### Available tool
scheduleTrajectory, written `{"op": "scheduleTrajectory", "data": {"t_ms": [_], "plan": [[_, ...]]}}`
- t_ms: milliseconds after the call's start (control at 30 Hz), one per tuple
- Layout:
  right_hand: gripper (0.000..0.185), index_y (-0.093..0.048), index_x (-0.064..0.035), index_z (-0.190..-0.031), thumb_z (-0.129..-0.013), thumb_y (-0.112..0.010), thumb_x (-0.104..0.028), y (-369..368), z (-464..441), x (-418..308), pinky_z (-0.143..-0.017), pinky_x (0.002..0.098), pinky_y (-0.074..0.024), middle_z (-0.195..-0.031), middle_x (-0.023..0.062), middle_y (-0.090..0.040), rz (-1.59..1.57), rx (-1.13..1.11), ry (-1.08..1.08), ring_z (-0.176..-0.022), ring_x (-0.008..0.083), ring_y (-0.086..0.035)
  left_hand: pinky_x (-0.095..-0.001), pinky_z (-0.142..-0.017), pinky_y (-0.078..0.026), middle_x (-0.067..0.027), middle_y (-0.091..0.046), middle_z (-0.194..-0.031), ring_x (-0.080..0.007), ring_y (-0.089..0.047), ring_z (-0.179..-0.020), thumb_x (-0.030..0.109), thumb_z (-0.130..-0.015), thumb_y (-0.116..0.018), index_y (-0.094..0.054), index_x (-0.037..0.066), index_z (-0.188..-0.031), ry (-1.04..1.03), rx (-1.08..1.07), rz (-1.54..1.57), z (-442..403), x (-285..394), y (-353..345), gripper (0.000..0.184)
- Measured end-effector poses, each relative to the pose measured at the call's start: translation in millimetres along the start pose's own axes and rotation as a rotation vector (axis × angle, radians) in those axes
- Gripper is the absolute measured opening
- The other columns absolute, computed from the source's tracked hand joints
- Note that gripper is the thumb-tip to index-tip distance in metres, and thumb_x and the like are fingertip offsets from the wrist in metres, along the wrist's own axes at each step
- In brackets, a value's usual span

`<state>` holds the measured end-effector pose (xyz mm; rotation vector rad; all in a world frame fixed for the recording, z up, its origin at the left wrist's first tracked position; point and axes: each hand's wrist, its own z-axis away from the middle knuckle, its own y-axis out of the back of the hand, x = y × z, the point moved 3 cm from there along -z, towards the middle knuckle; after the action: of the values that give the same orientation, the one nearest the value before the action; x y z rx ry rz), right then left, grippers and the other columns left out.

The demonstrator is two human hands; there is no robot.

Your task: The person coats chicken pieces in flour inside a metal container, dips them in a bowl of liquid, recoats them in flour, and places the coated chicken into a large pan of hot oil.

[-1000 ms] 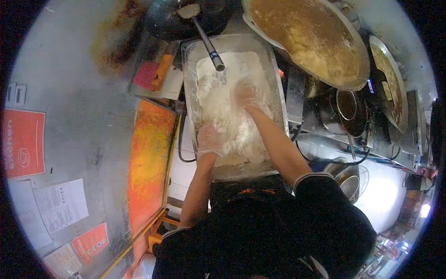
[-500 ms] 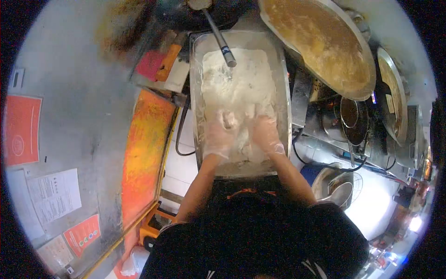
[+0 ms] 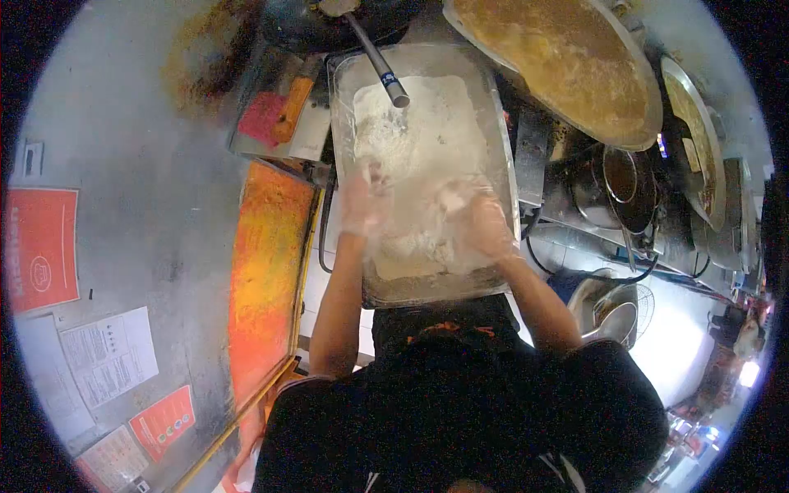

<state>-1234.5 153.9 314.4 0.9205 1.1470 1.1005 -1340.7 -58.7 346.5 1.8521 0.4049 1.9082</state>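
Observation:
A deep rectangular metal tray (image 3: 335,107) holds a bed of white flour (image 3: 448,115). Over its left side is my left hand (image 3: 364,201), in a thin clear glove, with blurred fingers that look apart and nothing visible in them. My right hand (image 3: 488,226), gloved too, is over the right side of the tray. Beside its fingers is a pale, flour-covered lump (image 3: 454,195), smeared by motion; whether the hand grips it I cannot tell. Disturbed flour (image 3: 415,245) lies heaped between the hands. Flour dust hazes the space around them.
A long metal handle (image 3: 382,70) reaches over the tray's far edge from a dark wok (image 3: 288,29). Large round floury pans (image 3: 567,66) stand at the right. A pink-and-orange item (image 3: 275,115) sits left of the tray. A strainer (image 3: 620,177) hangs over a pot at the right.
Both hands have risen out of the flour and moved apart, left hand to the left, right hand slightly right. A pale lump now shows by the right fingers. The view has shifted slightly.

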Motion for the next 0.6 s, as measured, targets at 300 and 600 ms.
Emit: {"op": "scheduleTrajectory", "data": {"t_ms": [300,600], "plan": [[0.037,-0.068,-0.0051,-0.116,-0.079,-0.072,-0.009,204,17,24,-0.095,0.0383,-0.0500,-0.111,0.0132,-0.069,-0.763,0.214,0.261,-0.106,0.0255,-0.064,-0.0430,-0.097,-0.050,-0.0176,-0.063,-0.127,-0.0316,-0.062,-0.116,0.031,-0.082,-0.062,-0.058,-0.002,-0.124,-0.015,-0.157,-0.891,-160,-55,-64,0.054],[0.035,-0.069,-0.0079,-0.118,-0.088,-0.068,-0.026,359,-9,194,-0.092,0.0362,-0.0509,-0.107,0.0140,-0.071,-0.039,0.547,-0.143,-0.103,0.0274,-0.067,-0.0458,-0.110,-0.040,-0.0192,-0.048,-0.147,-0.0355,-0.050,-0.133,0.027,-0.089,-0.058,-0.056,0.001,-0.133,-0.053,-0.513,-1.199,-129,-59,-95,0.052]]}}
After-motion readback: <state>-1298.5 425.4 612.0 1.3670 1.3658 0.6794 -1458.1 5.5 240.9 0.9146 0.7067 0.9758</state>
